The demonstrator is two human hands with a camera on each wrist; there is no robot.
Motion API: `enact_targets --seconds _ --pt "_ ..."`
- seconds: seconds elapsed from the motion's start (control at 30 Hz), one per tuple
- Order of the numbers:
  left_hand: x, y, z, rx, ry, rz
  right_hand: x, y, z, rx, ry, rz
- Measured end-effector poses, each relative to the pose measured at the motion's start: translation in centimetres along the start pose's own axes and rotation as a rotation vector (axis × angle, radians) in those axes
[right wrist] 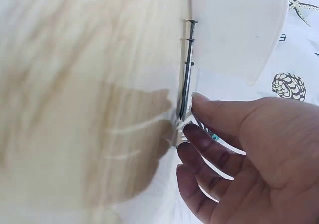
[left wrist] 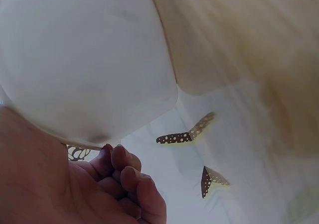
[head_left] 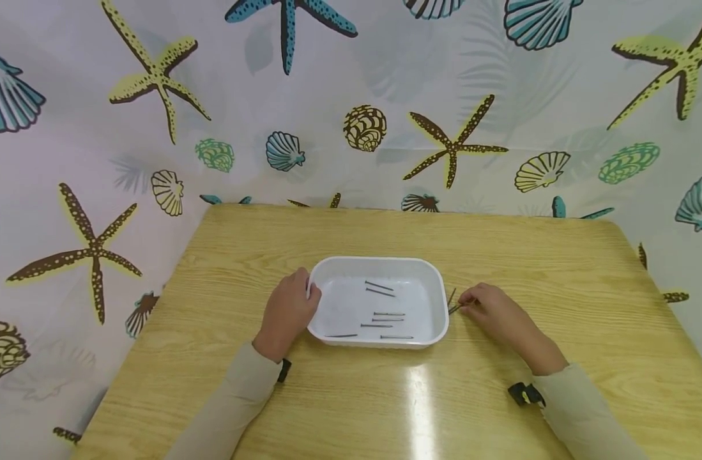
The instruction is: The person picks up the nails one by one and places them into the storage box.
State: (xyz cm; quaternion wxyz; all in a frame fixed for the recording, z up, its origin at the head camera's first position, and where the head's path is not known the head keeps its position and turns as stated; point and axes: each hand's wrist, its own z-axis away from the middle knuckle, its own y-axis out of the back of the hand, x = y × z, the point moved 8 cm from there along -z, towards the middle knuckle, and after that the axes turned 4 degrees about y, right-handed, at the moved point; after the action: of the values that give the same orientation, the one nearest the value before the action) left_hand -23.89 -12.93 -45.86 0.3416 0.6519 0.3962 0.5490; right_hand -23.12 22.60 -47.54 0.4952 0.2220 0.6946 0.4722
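A white plastic tray stands mid-table, with several steel nails lying loose inside it. My left hand grips the tray's left end, thumb over the rim; in the left wrist view the curled fingers show by the rim. Beside the tray's right end, my right hand pinches at a few nails on the table. Their heads point away from the hand, and its thumb and forefinger are at the pointed ends. How many of them it holds is hidden. One nail lies close against the tray.
The wood-grain table extends on all sides of the tray. A cloth printed with shells and starfish hangs behind it and at the sides. Dark wrist straps show near the sleeves.
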Motion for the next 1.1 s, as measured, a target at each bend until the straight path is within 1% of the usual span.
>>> enact_targets --seconds 0.1,0.23,0.5,0.77,0.93,1.1 --pt "-0.09 -0.15 0.03 -0.006 0.006 0.0 -0.02 -0.32 0.07 -0.006 0.026 -0.014" --pt "-0.16 -0.3 0.05 -0.01 0.009 -0.002 -0.13 -0.46 0.11 -0.007 0.049 -0.006" --pt "-0.11 -0.15 0.09 -0.003 0.001 0.0 -0.15 -0.52 0.18 -0.01 0.048 0.016" --pt "0.08 0.07 0.13 0.006 -0.006 0.015 -0.22 -0.57 0.53 -0.015 0.05 -0.004" --pt "0.09 -0.09 0.03 -0.008 0.005 0.017 -0.31 -0.47 0.8 -0.02 0.055 -0.001" --pt "0.12 0.02 0.11 -0.003 0.0 0.025 -0.63 -0.44 1.02 -0.021 0.085 0.012"
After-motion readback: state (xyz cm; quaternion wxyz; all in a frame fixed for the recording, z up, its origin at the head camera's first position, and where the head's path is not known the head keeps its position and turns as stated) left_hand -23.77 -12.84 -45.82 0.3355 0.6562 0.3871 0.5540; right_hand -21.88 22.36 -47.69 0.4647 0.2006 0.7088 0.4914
